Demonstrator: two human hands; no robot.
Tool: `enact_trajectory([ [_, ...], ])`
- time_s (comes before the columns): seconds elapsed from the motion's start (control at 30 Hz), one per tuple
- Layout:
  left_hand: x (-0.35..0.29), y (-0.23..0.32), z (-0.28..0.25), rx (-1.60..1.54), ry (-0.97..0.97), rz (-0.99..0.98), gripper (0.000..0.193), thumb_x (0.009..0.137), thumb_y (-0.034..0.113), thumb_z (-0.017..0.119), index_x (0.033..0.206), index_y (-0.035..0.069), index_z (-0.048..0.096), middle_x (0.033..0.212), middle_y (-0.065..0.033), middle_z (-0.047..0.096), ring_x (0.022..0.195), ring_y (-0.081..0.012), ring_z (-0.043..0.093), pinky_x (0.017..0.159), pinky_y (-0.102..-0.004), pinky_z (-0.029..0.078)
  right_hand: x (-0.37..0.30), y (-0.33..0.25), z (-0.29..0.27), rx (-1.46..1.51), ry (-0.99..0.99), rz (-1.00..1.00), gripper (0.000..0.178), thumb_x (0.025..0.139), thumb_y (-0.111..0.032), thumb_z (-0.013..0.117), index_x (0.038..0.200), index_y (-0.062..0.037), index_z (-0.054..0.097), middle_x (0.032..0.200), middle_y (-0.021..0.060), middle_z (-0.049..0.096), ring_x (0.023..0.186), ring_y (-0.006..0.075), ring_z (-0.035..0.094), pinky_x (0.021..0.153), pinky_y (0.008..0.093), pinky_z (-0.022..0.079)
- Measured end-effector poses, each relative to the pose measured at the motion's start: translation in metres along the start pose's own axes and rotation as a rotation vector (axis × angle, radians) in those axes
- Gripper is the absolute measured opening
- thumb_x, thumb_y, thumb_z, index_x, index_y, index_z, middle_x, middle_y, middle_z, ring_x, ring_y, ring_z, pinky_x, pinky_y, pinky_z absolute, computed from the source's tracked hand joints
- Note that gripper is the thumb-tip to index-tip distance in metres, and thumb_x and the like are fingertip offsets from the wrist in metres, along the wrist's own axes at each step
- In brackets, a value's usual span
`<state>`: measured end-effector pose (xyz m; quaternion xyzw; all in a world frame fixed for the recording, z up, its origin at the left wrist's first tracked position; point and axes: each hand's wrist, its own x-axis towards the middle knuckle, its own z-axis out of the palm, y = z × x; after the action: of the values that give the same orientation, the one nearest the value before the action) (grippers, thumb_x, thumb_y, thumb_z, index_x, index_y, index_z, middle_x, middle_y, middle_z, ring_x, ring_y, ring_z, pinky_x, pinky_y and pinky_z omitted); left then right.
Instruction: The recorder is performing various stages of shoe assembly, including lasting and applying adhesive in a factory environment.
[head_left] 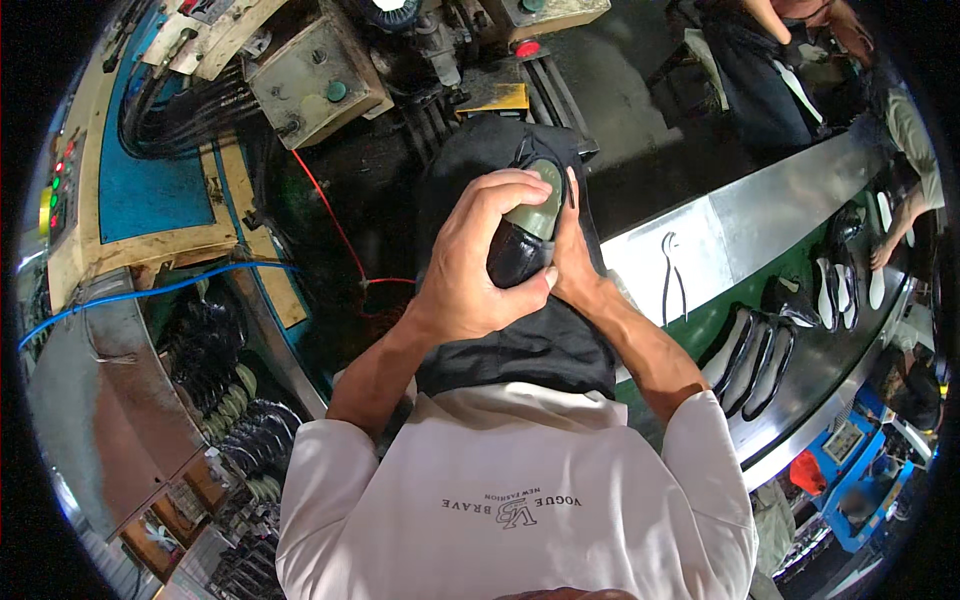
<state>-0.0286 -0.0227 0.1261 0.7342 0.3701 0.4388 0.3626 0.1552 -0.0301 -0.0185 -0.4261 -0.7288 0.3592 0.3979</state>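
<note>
Over my lap I hold a black shoe upper (514, 257) fitted on an olive-green shoe last (538, 208). My left hand (468, 262) wraps round its left side, fingers across the green last and thumb pressed on the black leather at the near end. Against its right side lies my right hand (573, 250), partly hidden behind the shoe, with a finger stretched upward along the edge. A dark lace or strap loops at the far end. Right of my right hand, metal pincers (673, 277) lie on a shiny metal ledge (740, 225).
Several black shoes with pale soles (748, 360) sit on a green conveyor (715, 325) to the right. A co-worker's hand (884, 248) reaches there. Ahead stands a machine with a control box (318, 82). More dark shoes (265, 435) fill a rack at left.
</note>
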Motion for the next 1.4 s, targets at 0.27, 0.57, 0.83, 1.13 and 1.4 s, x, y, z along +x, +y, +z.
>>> enact_trajectory([
  [0.27,-0.001,0.0,0.005,0.01,-0.007,-0.005,0.064,0.072,0.0,0.083,0.132,0.002,0.06,0.135,-0.0172,0.066,0.136,-0.035,0.061,0.12,-0.0468,0.044,0.002,-0.004,-0.005,-0.099,-0.042,-0.034,0.103,0.081,-0.002,0.077,0.162,0.0164,0.016,0.164,0.0449,0.027,0.155,0.0592,0.029,0.133,0.0567,0.024],
  [0.57,0.029,-0.01,-0.025,-0.221,-0.135,-0.118,0.064,0.093,0.028,0.079,0.146,0.0,0.056,0.153,-0.0201,0.059,0.146,-0.0323,0.054,0.125,-0.046,0.038,0.026,-0.024,-0.024,0.033,-0.018,0.066,0.116,0.083,-0.008,0.081,0.169,0.0069,0.004,0.173,0.0377,0.018,0.157,0.0535,0.032,0.131,0.0507,0.03],
  [0.83,0.026,-0.073,-0.008,-0.902,0.148,-0.348,0.074,0.112,0.058,0.048,0.161,0.003,0.046,0.156,-0.0195,0.057,0.133,-0.036,0.064,0.113,-0.0486,0.055,0.012,-0.08,-0.058,0.331,-0.343,0.487,0.11,0.095,-0.036,0.083,0.169,0.0094,0.015,0.159,0.0346,0.048,0.152,0.0425,0.047,0.125,0.0445,0.037],
  [1.13,0.009,-0.093,0.0,-1.004,0.092,-0.424,0.061,0.116,0.054,0.043,0.145,0.003,0.06,0.145,-0.013,0.062,0.133,-0.0255,0.061,0.117,-0.0429,0.049,0.085,-0.069,-0.071,0.532,-0.199,0.363,0.065,0.115,-0.044,0.053,0.162,0.0007,0.047,0.162,0.019,0.052,0.152,0.0275,0.046,0.127,0.0385,0.032],
  [1.4,0.008,-0.089,0.006,-0.823,0.115,-0.385,0.053,0.119,0.048,0.04,0.141,0.004,0.061,0.141,-0.0112,0.063,0.132,-0.0211,0.059,0.117,-0.038,0.046,0.102,-0.057,-0.042,0.636,-0.208,0.291,0.061,0.116,-0.049,0.049,0.148,0.0018,0.06,0.156,0.0152,0.057,0.145,0.0255,0.05,0.125,0.0382,0.033],
])
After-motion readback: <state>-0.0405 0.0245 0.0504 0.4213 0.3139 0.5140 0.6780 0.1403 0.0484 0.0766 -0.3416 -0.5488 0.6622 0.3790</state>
